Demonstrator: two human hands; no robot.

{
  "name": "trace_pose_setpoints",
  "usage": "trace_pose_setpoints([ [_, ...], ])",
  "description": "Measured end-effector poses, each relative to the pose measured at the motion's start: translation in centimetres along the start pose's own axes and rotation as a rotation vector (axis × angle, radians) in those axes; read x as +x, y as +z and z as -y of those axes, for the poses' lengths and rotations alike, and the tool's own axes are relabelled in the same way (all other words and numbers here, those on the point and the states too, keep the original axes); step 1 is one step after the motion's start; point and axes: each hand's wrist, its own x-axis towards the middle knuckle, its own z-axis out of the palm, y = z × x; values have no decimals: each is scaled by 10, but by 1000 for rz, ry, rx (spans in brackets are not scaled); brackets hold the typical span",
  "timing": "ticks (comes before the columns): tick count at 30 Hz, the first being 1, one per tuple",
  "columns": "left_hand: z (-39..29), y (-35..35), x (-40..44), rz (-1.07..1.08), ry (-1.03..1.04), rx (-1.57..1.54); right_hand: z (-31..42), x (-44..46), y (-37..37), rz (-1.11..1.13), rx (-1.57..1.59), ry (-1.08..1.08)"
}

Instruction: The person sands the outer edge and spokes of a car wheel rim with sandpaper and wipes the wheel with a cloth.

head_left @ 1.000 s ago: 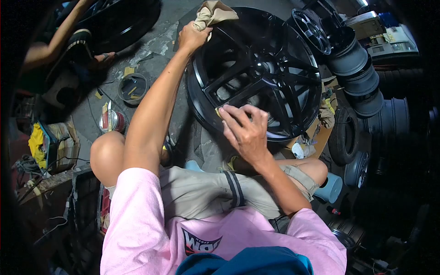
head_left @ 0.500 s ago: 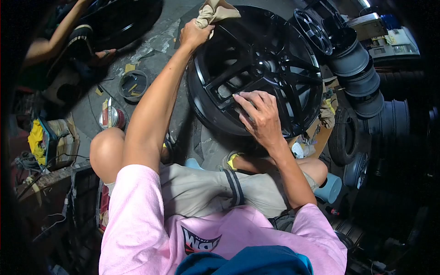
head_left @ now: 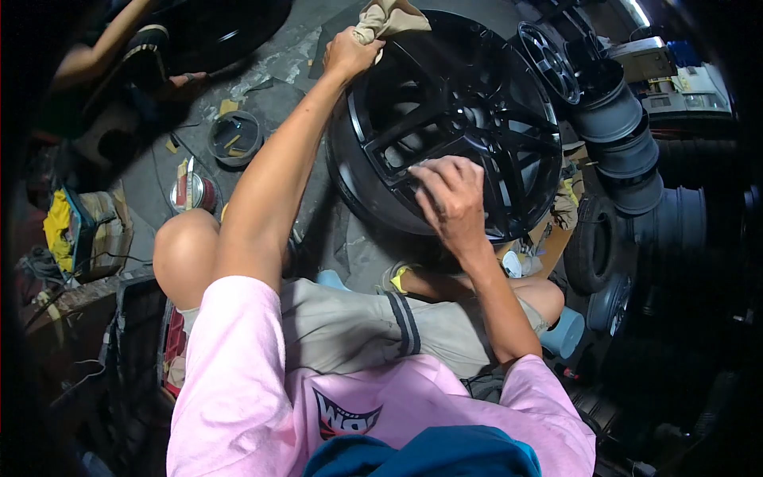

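A large black alloy wheel (head_left: 457, 118) with split spokes lies in front of my knees. My left hand (head_left: 351, 57) is closed round a bunched beige cloth (head_left: 387, 19) at the wheel's far left edge. The cloth's loose end hangs over the rim there. My right hand (head_left: 455, 195) is over the near spokes, with its fingers bent and drawn together, fingertips at a spoke's edge by an opening. Whatever is between those fingers, if anything, is hidden or too small to name.
Stacked rims (head_left: 608, 107) rise on the right, beside a tyre (head_left: 590, 250). On the floor to the left are a dark bowl (head_left: 234, 137) and a round tin (head_left: 193, 195). Another person's arm (head_left: 103, 48) reaches in at upper left, near another dark wheel (head_left: 214, 40).
The view has shifted slightly, so the wheel appears a little further right. My left hand keeps hold of the cloth at the rim. My right hand has shifted slightly along the spoke.
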Motion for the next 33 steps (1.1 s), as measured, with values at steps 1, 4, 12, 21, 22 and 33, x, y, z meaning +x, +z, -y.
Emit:
trace_pose_setpoints([
  [1, 0, 2, 1, 1, -1, -3, 4, 0, 1, 1, 22, -21],
  [4, -3, -2, -1, 7, -7, 6, 13, 1, 5, -1, 72, -54],
  [12, 5, 7, 4, -71, 35, -3, 10, 3, 5, -40, 29, -27],
  [21, 0, 5, 0, -61, 2, 25, -10, 11, 1, -58, -76, -2],
  [22, 1, 3, -1, -67, -2, 23, -11, 12, 1, -61, -97, 24],
  [33, -5, 0, -3, -45, -14, 27, 9, 2, 5, -35, -8, 0],
])
